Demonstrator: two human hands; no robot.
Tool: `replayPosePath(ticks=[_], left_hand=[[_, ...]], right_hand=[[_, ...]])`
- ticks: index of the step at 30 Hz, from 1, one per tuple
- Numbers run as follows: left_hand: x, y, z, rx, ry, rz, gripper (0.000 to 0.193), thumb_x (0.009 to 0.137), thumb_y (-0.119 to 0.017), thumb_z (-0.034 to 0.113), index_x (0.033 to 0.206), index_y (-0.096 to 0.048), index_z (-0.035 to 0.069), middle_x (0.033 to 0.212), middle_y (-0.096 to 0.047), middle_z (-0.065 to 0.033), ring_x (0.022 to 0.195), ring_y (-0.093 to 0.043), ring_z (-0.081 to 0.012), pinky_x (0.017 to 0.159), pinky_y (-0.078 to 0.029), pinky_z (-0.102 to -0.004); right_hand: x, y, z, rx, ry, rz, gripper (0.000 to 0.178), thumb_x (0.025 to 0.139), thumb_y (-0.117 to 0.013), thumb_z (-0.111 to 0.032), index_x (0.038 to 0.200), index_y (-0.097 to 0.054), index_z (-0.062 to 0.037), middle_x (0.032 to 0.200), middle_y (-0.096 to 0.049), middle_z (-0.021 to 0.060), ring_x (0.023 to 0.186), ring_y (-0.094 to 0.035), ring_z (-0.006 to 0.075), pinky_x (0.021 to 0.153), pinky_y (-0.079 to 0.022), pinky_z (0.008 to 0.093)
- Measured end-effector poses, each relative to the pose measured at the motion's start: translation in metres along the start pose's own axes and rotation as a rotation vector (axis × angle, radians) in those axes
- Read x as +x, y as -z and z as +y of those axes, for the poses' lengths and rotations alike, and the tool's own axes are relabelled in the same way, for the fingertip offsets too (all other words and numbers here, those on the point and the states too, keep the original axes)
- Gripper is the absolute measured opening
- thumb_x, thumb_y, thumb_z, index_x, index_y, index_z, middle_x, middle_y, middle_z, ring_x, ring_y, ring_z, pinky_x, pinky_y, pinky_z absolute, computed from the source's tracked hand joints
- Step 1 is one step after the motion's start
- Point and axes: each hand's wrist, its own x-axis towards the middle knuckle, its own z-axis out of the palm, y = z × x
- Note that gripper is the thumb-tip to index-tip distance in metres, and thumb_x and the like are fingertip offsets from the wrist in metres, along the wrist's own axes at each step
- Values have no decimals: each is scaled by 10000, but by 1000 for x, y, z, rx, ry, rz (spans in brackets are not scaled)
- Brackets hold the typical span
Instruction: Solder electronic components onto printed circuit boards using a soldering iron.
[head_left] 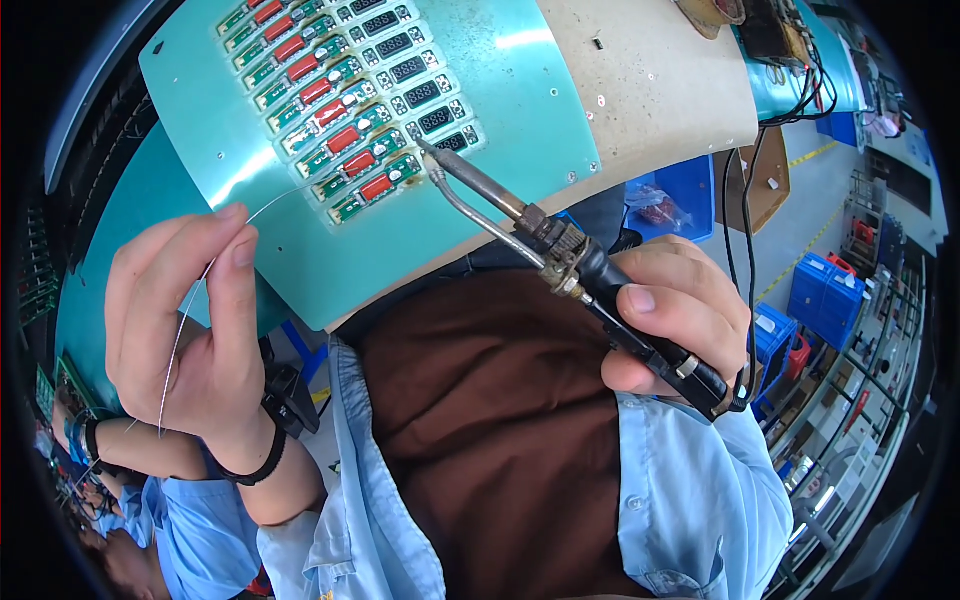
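Between the thumb and fingers of my left hand (195,310) runs a thin solder wire (285,197), its far end reaching the circuit boards. My right hand (690,305) is wrapped round the black handle of a soldering iron (490,190), which has a thin metal tube along its shaft. The iron's tip touches or hovers just over the near end of the rows; which one I cannot tell. Several small green boards with red components (376,187) lie in a slanting row on the green panel (330,270). Beside them runs a row of black digit displays (436,120).
A beige board (660,80) adjoins the panel on the right. Black cables (745,200) hang from the iron past a blue bin (690,200) and a cardboard box (768,180). Blue crates (826,290) stand on the floor at right. Another person in a blue sleeve (195,530) sits at lower left.
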Motion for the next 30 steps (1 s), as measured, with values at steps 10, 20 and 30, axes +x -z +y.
replayPosePath(ticks=[10, 20, 30], left_hand=[[0, 7, -1, 16, -1, 16, 225, 781, -821, -126, 991, -780, -54, 878, -755, -151, 792, -712, -221, 696, -551, -284], [4, -9, 3, -25, -26, -17, 215, 785, -846, -101, 980, -789, -29, 890, -761, -130, 783, -715, -194, 687, -548, -265], [4, -17, 2, -64, -29, -30, 209, 789, -849, -86, 980, -799, -15, 895, -758, -119, 778, -708, -178, 664, -536, -263]], right_hand=[[-3, -5, 4, 26, 22, 69, 455, 876, -888, -314, 1187, -748, -13, 993, -756, 167, 760, -728, 271, 625, -547, 340], [9, -7, 0, -22, -19, -25, 450, 861, -899, -311, 1184, -757, -31, 981, -760, 133, 738, -706, 238, 620, -533, 326], [10, -12, 1, -59, -26, -4, 446, 851, -906, -301, 1164, -764, -16, 937, -766, 130, 729, -703, 222, 612, -527, 316]])
